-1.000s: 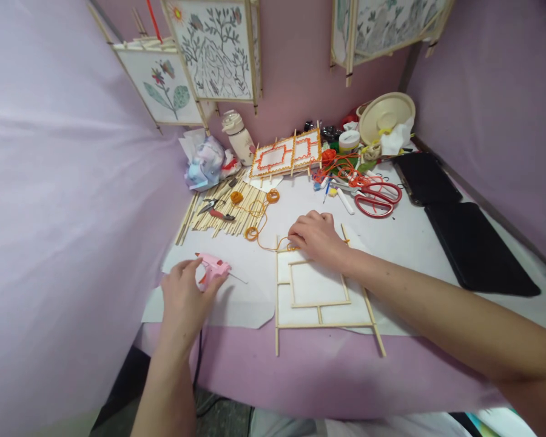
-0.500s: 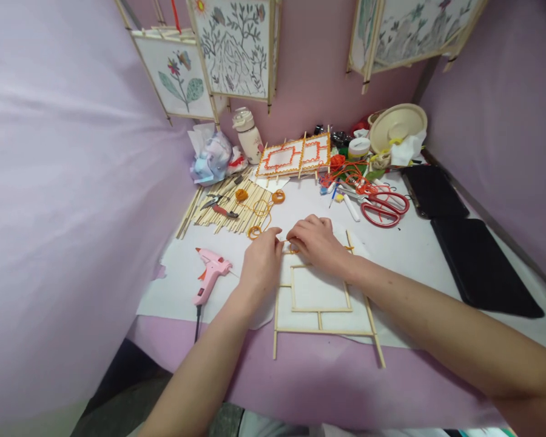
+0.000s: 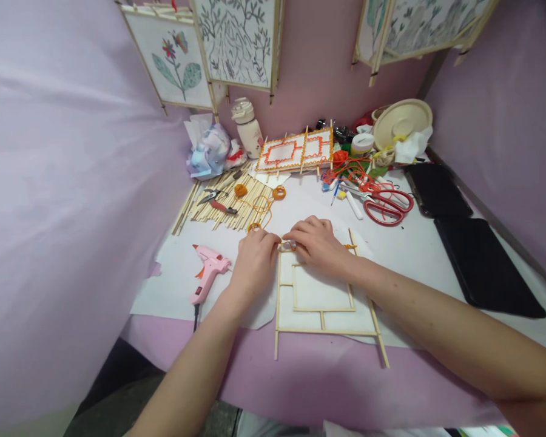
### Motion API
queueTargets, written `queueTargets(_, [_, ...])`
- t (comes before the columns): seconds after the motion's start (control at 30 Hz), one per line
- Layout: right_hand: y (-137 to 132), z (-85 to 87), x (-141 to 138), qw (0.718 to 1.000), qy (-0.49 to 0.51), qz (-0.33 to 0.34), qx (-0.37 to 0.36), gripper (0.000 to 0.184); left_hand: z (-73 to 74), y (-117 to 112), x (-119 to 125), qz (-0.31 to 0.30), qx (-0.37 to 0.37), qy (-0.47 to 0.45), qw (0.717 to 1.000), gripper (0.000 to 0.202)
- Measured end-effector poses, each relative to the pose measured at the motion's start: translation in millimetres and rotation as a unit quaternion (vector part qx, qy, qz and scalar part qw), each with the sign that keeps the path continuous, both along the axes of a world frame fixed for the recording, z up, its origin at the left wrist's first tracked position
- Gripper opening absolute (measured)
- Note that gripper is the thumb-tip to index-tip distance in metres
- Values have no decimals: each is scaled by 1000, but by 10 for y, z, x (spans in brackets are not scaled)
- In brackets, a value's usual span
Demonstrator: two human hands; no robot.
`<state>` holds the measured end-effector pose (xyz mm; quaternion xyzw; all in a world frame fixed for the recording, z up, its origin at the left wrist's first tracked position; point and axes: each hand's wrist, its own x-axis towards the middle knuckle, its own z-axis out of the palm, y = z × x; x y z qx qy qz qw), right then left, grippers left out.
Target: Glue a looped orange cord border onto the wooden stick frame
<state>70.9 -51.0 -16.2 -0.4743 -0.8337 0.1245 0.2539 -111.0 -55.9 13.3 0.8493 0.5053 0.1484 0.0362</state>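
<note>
A frame of thin wooden sticks (image 3: pixel 326 332), with a smaller stick rectangle inside it, lies on white paper in front of me. At its far left corner my left hand (image 3: pixel 256 258) pinches orange cord (image 3: pixel 287 245). Close beside it, my right hand (image 3: pixel 316 246) is also closed on the cord, over the frame's far bar, and hides part of that bar. More orange cord (image 3: pixel 349 246) is wound at the far right corner. Small coils of the same cord (image 3: pixel 279 192) lie beyond my left hand, one strand running among them.
Left of the frame lies a pink glue gun (image 3: pixel 208 273). Behind it are pliers (image 3: pixel 218 202) on many loose sticks (image 3: pixel 200 215). Red-handled scissors (image 3: pixel 388 207), a finished corded panel (image 3: pixel 295 152), a bottle (image 3: pixel 248 128) and black tablets (image 3: pixel 486 267) surround the work. Lanterns (image 3: pixel 236 42) hang above.
My hands have shifted slightly at the far left corner, and a loop of cord now shows between them. The whole view has tilted a little downward.
</note>
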Motion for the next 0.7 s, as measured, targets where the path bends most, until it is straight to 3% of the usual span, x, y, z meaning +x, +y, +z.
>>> queueTargets(0.17, [3, -19, 5, 1000, -11, -1, -2, 26, -39, 9, 4, 11, -28, -107, 994, 17])
queueTargets(0.33, [3, -26, 7, 1000, -12, -4, -4, 26, -90, 13, 37, 18, -24, -142, 989, 15])
queueTargets(0.7, [3, -44, 16, 1000, 12, -2, -1, 25, -64, -170, 101, 17, -38, 30, 999, 20])
